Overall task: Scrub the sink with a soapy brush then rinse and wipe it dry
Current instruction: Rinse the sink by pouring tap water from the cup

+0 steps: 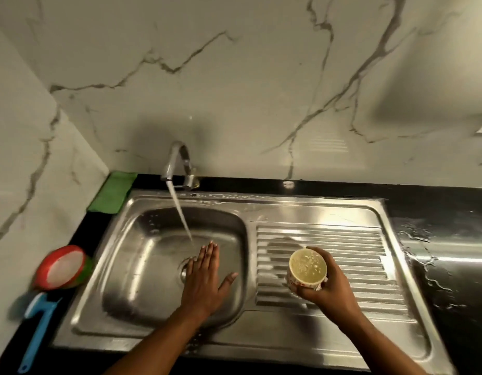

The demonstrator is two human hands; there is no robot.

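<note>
Our left hand [204, 277], fingers straight and together, lies over the sink [142, 266] basin's right side; our right hand [326, 288] fingers clamp a cup [308, 266] above the drainboard [356, 247].

The picture is a bit dim and looks yellow-green. Light comes from above and makes bright white streaks on the metal sink [315, 209] and the wet black counter [450, 239] at the right. A big soft shadow lies on the wall [234, 77] behind the tap [180, 163]. At the left, the red tub [61, 267] and blue brush [37, 331] look smeared. Lines bend near the edges.
</note>
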